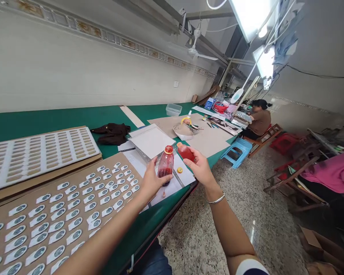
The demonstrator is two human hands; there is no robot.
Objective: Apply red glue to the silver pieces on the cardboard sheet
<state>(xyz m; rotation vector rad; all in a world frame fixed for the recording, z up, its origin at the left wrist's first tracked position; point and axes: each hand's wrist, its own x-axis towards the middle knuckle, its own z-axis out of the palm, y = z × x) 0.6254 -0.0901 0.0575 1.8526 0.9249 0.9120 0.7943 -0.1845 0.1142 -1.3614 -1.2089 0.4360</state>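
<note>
The left hand (152, 180) has its grip closed around the bottle (166, 166), whose long axis stands near upright above the paper (176, 181) on the green surface (143, 225). The right hand (201, 168) clasps the flask (186, 152) just to the bottle's right — neck slanting up and left, toward the bottle's open mouth (169, 149), near but apart. The cap (180, 170) lies between the hands.

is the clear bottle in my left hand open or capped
Open: the clear bottle shows a bare red-stained mouth with no cap on it
</note>
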